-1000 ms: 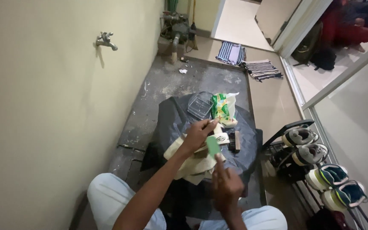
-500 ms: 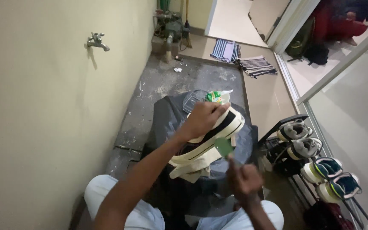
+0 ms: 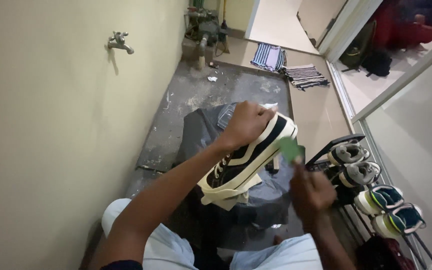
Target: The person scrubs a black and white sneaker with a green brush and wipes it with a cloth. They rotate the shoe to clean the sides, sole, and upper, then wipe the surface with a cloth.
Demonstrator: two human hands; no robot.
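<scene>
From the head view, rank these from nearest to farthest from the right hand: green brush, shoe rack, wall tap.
1. Green brush: held in the right hand.
2. Shoe rack: just to its right.
3. Wall tap: far upper left, on the wall.

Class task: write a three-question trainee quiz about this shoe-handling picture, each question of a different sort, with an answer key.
1. True or false: the left hand grips the black sneaker at its raised end.
2. What does the right hand hold? A) a green-headed brush B) a red cloth C) a spray bottle
3. Fill in: the shoe rack stands on the person's ____ side.

Key: 1 true. 2 A. 3 right; the tap is on the wall opposite.
</scene>
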